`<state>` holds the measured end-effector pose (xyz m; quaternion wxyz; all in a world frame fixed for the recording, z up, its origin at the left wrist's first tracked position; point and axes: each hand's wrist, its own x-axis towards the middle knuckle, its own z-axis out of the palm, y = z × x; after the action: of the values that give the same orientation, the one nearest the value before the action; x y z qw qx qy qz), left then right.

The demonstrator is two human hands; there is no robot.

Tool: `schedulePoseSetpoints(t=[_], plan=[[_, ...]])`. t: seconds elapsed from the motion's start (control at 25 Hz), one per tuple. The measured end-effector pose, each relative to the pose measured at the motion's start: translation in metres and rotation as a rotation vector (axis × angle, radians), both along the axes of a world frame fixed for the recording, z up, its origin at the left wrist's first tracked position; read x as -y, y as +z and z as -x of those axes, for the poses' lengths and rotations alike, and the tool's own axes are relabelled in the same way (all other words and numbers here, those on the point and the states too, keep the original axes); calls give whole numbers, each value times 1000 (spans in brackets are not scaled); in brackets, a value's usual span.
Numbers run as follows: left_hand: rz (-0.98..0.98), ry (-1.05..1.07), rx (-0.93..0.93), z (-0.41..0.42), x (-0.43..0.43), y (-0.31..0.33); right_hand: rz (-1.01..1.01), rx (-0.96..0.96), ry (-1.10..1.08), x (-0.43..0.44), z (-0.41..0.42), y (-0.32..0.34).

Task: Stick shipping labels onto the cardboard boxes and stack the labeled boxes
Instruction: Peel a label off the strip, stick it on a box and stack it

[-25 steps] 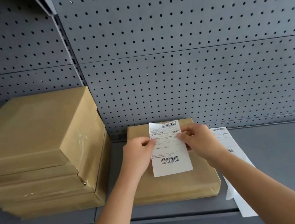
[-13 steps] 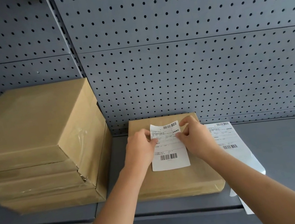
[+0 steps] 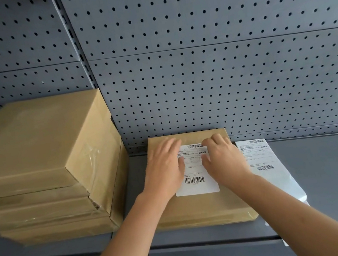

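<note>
The shipping label point(image 3: 194, 173) has gone from pinched to flat on the cardboard box point(image 3: 201, 206) on the shelf point(image 3: 328, 179), left hand point(image 3: 166, 170) and right hand point(image 3: 222, 160) pressing with fingers spread, holding nothing; uneven pressing might trap a crease.

Grey shelf point(image 3: 328, 179) with stacked boxes point(image 3: 43, 171), a flat box point(image 3: 204, 209), a label sheet point(image 3: 269, 169).

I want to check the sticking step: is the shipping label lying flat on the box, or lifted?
Flat. The shipping label lies on the cardboard box; its lower corners show no curl, and the left hand and right hand press its top.
</note>
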<state>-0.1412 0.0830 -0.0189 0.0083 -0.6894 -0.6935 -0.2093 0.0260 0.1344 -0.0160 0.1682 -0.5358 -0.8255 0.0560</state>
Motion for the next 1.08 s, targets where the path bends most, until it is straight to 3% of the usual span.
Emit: schedulePoseSetpoints(t=[0.24, 0.72, 1.08], plan=[[276, -146, -93, 2, -4, -8, 72, 112, 241, 6, 10, -12], [370, -1, -50, 28, 9, -5, 195, 154, 48, 3, -31, -11], [336, -156, -120, -10, 44, 0, 155, 176, 235, 54, -7, -9]])
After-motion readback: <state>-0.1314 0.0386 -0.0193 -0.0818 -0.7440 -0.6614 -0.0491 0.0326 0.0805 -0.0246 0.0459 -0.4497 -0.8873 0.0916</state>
